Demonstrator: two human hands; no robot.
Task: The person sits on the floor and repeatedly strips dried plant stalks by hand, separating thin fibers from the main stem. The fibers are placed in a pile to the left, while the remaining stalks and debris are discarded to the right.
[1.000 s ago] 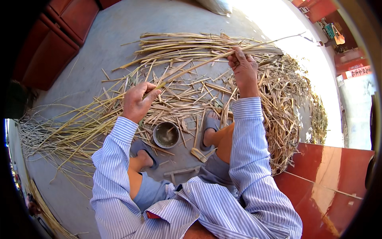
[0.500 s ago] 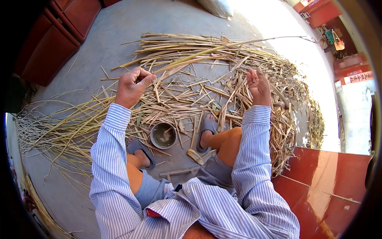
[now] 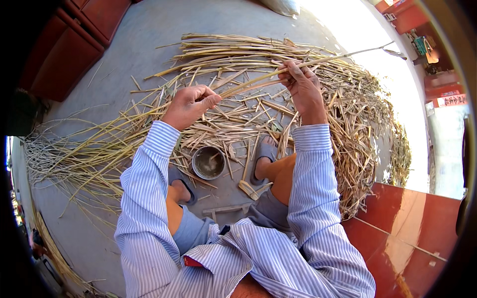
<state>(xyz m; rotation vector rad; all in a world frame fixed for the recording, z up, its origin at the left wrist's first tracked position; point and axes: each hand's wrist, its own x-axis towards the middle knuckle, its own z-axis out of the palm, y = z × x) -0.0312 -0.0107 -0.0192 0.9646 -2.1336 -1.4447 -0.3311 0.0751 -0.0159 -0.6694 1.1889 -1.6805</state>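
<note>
A long, thin dry plant stalk [image 3: 332,58] slants up to the right across my view, its dark thin tip reaching toward the bright floor. My left hand [image 3: 191,107] pinches its thick near end between thumb and fingers. Further along the same stalk, my right hand [image 3: 304,92] has closed its thumb and fingers around it. A strip of loose husk seems to hang beside the stalk between the hands. Below them, a round metal pot [image 3: 194,168] with murky liquid and a short stick in it stands on the floor between my feet.
Beyond my hands lies a bundle of dry stalks [image 3: 223,48]. Peeled husks [image 3: 348,149] heap up on the right, and thin yellowish stalks [image 3: 84,159] fan out left. Red furniture [image 3: 64,54] stands far left, a pale sack [image 3: 281,6] at the top.
My right hand has moved inward and closed on the stalk, where it was apart from it before. My left hand has shifted right with the stalk's end.
</note>
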